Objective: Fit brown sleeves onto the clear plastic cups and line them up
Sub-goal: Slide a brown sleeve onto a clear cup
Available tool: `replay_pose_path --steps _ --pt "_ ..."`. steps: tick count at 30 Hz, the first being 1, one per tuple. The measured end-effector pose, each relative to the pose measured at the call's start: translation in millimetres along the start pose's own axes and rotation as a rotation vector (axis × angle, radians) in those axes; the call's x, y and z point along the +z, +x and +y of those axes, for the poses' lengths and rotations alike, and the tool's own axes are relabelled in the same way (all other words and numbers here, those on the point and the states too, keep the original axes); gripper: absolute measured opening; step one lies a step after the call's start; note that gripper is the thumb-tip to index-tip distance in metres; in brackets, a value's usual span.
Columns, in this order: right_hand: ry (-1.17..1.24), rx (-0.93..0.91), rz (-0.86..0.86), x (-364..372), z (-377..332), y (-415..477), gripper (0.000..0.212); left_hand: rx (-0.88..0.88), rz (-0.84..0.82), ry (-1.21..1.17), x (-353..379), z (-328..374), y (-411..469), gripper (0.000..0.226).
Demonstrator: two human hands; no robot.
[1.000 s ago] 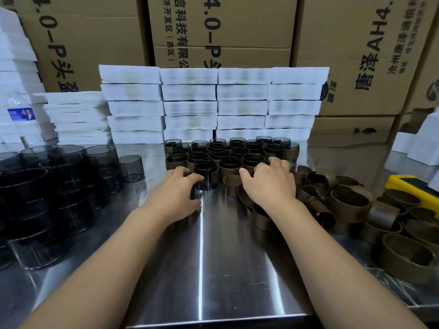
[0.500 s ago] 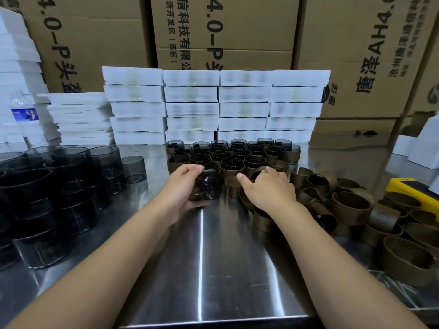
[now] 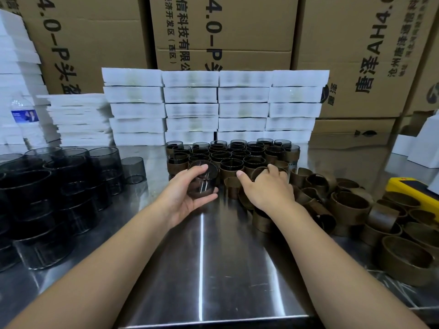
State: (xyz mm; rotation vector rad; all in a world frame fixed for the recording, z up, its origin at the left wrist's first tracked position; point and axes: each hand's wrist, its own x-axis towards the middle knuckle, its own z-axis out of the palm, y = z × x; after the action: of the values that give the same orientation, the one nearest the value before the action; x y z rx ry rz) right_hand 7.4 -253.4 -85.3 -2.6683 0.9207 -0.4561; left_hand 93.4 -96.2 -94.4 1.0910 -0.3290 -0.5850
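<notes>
Two hands are busy at the steel surface (image 3: 202, 269). The left hand (image 3: 180, 200) grips one bare clear cup (image 3: 204, 184), thumb over its rim and fingers under its base. It holds the cup tilted just in front of the rows of sleeved cups (image 3: 237, 155) at the back. The right hand (image 3: 268, 188) lies on the near edge of the heap of loose sleeves (image 3: 351, 205), fingers curled onto one brown sleeve (image 3: 257, 170) and thumb stuck out sideways. I cannot tell whether it truly has hold of it.

The cup looks light, stiff and smooth, so probably slippery. A hold across wall and base, as now, seems safer than squeezing the thin rim. The sleeve looks like a soft, springy band that would flatten under a pinch. Taking it lightly by its edge should keep it round enough to slide on. More bare cups (image 3: 59, 186) stand stacked to the left.
</notes>
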Motion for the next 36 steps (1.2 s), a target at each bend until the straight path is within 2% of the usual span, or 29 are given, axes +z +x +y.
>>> replay_pose_path --steps 4,7,10,13,22,29,34,36 --pt "0.147 -0.143 0.301 -4 -2 -1 0.074 0.003 0.016 -0.042 -1 1 -1 0.045" --pt "0.290 -0.261 0.404 -7 -4 -2 0.071 0.019 0.023 -0.078 -3 2 -2 0.043" --pt "0.423 -0.343 0.409 -6 -8 -5 0.062 0.016 0.032 -0.065 -3 2 -1 0.037" --pt "0.452 -0.404 0.406 -6 -12 -9 0.057 0.008 0.024 -0.054 -2 1 -2 0.027" --pt "0.465 -0.539 0.345 -1 -22 -21 0.055 -0.010 0.004 -0.042 -3 1 2 0.060" --pt "0.431 -0.647 0.247 2 -25 -28 0.056 0.034 -0.065 0.037 -1 -1 0 0.055" --pt "0.422 -0.657 0.241 2 -24 -29 0.057 0.073 -0.070 0.028 2 -3 -3 0.079" --pt "0.422 -0.662 0.245 3 -24 -29 0.056 0.078 -0.076 0.029 2 -4 -2 0.074"
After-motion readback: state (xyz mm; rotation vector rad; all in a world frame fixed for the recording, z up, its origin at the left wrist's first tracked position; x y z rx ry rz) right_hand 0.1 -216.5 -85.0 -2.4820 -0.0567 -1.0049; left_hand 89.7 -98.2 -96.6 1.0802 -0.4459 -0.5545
